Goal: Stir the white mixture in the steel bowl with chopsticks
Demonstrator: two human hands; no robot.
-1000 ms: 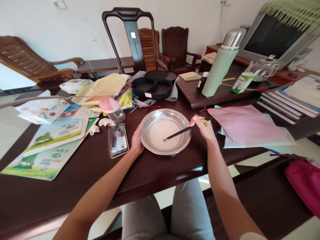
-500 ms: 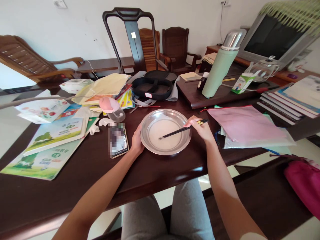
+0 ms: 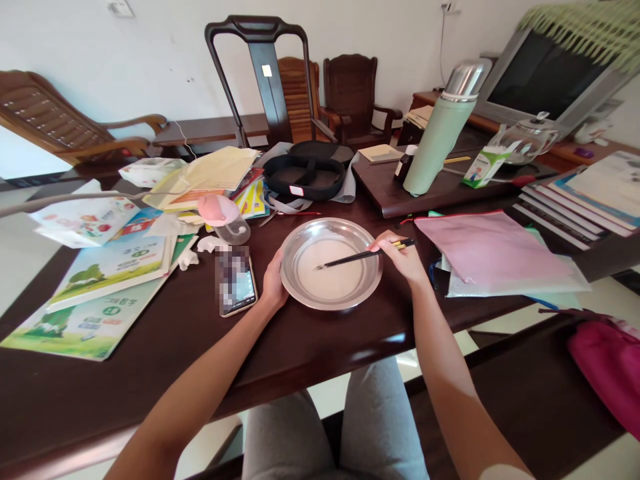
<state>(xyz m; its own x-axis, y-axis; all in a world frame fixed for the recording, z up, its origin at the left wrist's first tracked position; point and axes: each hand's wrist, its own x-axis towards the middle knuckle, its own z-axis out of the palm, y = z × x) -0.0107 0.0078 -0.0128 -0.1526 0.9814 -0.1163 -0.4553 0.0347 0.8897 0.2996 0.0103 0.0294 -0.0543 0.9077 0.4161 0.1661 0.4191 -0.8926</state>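
Observation:
A round metal basin (image 3: 294,283) rests on the dark table near its front edge, with a whitish, milky content (image 3: 325,283) covering its bottom. My left hand (image 3: 273,281) grips the basin's left rim, its fingers partly hidden at the side. In my right hand (image 3: 400,257), closed over the basin's right rim, is a pair of black chopsticks (image 3: 353,257) with gold marks near the top. Their tips reach down into the whitish content near the middle. Just left of my left hand lies a phone (image 3: 245,290), its screen partly blurred.
Left of the phone are booklets (image 3: 100,320), crumpled tissue (image 3: 213,244) and a pink-topped clear container (image 3: 220,210). Behind the basin lies an open black case (image 3: 305,177). A green thermos (image 3: 440,140) stands at back right; a pink zip pouch (image 3: 495,247) lies to the right.
The chopstick tips have shifted slightly left and away from me inside the basin. My left hand and the basin stay in place.

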